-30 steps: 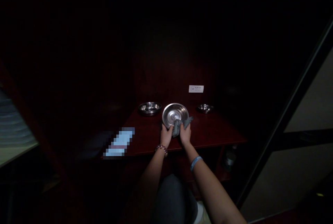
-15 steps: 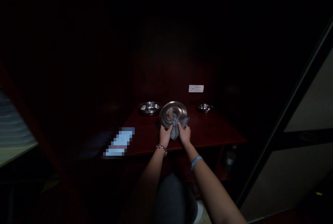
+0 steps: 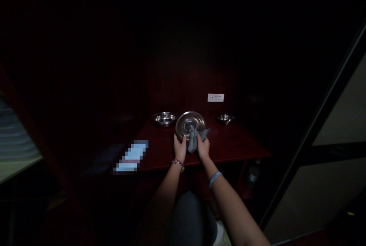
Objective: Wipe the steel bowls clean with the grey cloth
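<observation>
A round, shiny metal lid [image 3: 185,121] is tilted up above the desk's front part, its ringed face towards me. My left hand [image 3: 180,149] grips its lower left rim, thumb in front and fingers behind. At the lower right, my right hand [image 3: 203,147] is closed on a grey cloth [image 3: 193,141] that lies against the metal; the fingers behind are hidden. Behind to the left stands a metal basin [image 3: 165,118], and a smaller metal bowl [image 3: 226,119] stands to the right.
The dark red desk [image 3: 228,147] fills the middle. A white power socket [image 3: 215,97] is on the back wall. A blurred-out bright patch [image 3: 131,157] shows at the left front. Below right, a bottle [image 3: 253,174] stands on a lower shelf. Stacked pale items [image 3: 17,135] sit far left.
My left hand's thumb has shifted slightly left and down along the lid's rim. The tan reflection in the lid's middle is gone. My right hand and the cloth have hardly moved.
</observation>
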Tool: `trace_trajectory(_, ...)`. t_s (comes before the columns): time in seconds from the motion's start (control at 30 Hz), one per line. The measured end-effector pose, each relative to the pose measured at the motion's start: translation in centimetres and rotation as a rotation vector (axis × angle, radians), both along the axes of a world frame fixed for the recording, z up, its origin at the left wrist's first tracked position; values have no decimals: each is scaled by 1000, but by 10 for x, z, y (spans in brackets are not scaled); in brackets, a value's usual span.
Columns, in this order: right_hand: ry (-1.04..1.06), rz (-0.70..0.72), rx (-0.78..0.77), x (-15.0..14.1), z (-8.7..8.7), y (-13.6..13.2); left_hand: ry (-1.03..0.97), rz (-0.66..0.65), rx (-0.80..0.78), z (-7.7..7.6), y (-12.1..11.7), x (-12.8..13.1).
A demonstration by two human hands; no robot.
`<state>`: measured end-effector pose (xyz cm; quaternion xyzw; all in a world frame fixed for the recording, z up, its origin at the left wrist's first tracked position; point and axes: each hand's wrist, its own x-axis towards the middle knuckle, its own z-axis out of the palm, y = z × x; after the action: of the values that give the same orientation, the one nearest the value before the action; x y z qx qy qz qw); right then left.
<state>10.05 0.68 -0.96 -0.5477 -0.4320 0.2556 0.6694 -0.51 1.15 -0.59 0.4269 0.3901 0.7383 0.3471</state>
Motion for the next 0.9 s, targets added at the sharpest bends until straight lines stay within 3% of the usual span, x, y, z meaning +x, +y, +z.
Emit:
trace_trajectory(0.37,62,-45,39,-2,6,-7,-30,-15,39,6,-7,1)
trace_trajectory(0.67,-54,-18,-42,0,-1,-2,86,6,-43,-9,6,-2)
trace_trajectory(0.9,-71,2,-64,1,-3,1,100,-25,-75,-5,3,-2)
